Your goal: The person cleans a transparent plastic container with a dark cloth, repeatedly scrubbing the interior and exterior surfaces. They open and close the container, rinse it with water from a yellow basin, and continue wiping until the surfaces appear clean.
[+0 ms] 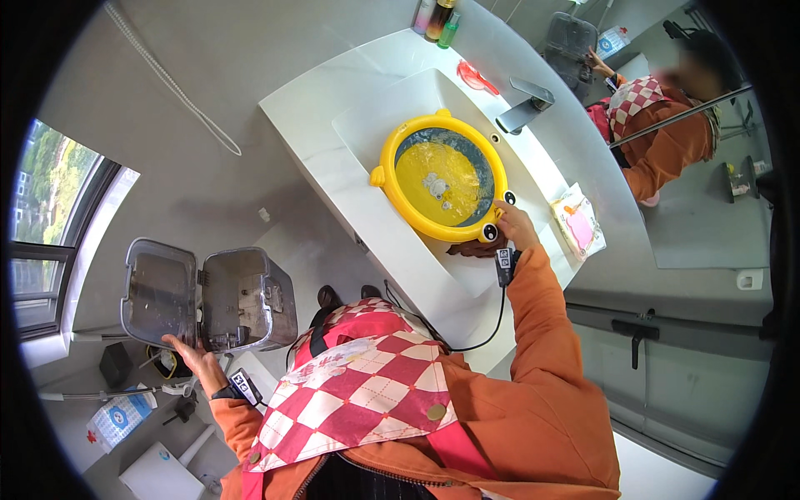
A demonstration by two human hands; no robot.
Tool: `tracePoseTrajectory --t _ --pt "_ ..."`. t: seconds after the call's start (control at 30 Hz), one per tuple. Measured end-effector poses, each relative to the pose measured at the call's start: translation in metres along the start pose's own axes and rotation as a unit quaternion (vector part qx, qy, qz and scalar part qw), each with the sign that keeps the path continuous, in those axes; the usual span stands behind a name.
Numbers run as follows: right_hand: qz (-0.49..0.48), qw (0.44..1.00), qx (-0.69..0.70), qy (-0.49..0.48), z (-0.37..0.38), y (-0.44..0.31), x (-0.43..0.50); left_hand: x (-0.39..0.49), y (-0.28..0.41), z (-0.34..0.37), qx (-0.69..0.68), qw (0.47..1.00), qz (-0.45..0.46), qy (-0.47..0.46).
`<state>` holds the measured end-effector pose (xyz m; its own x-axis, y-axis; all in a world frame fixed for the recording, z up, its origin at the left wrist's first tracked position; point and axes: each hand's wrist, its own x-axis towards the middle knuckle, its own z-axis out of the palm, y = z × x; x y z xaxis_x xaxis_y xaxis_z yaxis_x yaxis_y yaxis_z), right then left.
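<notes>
A yellow plastic basin (390, 156) with cartoon eyes, holding water, sits in the white sink (365, 122). At its rim nearest the eyes is my right hand (517, 226), its fingers touching the rim; whether they grip it I cannot tell. Brown cloth (478, 248) lies partly under the basin. On the other side, my left hand (199, 364) supports a grey translucent plastic bin (284, 306) at its lower edge, near the hinge. The bin's lid (159, 294) hangs open, and its inside looks wet and dirty. Part of the left fingers is hidden behind the bin.
A chrome faucet (525, 114) and a red plastic item (475, 78) are behind the sink. Bottles (448, 31) stand at the counter's back corner; a packet of wipes (578, 222) lies at the right. A mirror (687, 219) lines the wall. A beaded cord (178, 84) hangs at the left.
</notes>
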<state>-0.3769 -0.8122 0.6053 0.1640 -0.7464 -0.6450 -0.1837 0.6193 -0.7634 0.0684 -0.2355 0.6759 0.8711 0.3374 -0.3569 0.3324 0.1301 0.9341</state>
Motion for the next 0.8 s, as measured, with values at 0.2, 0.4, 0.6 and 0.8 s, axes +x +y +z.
tracePoseTrajectory --t 0.2,0.4,0.6,0.8 --pt "0.151 0.979 0.106 -0.083 0.018 -0.004 0.001 -0.018 -0.001 -0.006 -0.001 1.0 -0.005 0.017" --pt "0.173 0.974 0.118 -0.091 0.022 0.008 -0.003 -0.028 -0.001 -0.009 0.014 0.999 -0.014 0.031" --pt "0.127 0.984 0.124 -0.034 0.023 0.003 -0.025 -0.031 0.002 -0.008 -0.016 1.0 -0.016 0.014" --pt "0.156 0.981 0.113 -0.016 0.023 -0.02 -0.06 -0.033 0.0 -0.008 -0.007 1.0 -0.008 -0.013"
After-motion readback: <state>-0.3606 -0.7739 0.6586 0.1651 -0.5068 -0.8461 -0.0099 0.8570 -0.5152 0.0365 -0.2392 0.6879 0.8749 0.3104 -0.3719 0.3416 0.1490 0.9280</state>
